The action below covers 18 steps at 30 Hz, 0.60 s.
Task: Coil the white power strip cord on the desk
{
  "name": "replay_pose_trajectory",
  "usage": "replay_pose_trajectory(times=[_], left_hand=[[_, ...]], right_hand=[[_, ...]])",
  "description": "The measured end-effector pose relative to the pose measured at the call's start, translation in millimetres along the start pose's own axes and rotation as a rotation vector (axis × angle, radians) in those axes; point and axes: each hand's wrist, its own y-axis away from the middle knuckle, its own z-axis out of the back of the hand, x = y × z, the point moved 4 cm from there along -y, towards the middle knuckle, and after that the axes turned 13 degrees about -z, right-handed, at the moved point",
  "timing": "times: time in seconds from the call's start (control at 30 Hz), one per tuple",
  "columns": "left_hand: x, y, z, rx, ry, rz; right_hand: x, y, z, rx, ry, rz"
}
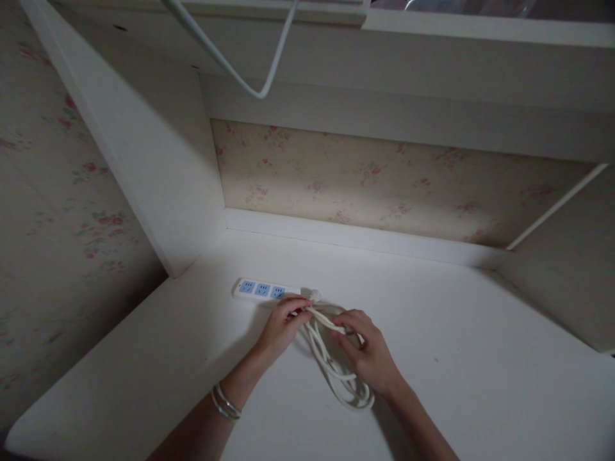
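A white power strip [254,289] with blue sockets lies on the white desk, a little to the left of centre. Its white cord [331,368] is gathered in loose loops to the right of the strip. My left hand [284,323] pinches the cord near the strip's right end. Farther right, my right hand [365,346] has its fingers closed around upper strands of the same cord. A pale plug-like piece [314,295] shows just beyond my left fingertips. Some of the loops are hidden behind my right hand.
The white desk top [480,358] has a raised back strip [336,232] against flowered wallpaper [336,173]. A white side panel [154,153] stands at left. Overhead runs a shelf [432,70], with a bent pale cable or rod [262,93] hanging before it.
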Motion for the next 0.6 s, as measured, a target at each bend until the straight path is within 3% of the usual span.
replay_pose_trajectory(times=[0.27, 0.43, 0.6], left_hand=[[1.0, 0.0, 0.1, 0.004, 0.034, 0.058], [4.1, 1.1, 1.7, -0.006, 0.017, 0.123], [1.2, 1.2, -0.4, -0.008, 0.030, 0.147]], right_hand=[[2.8, 0.7, -2.6, 0.002, 0.029, 0.081], [5.1, 1.2, 1.8, -0.120, 0.147, 0.172], [3.2, 1.7, 1.7, -0.140, 0.132, 0.136]])
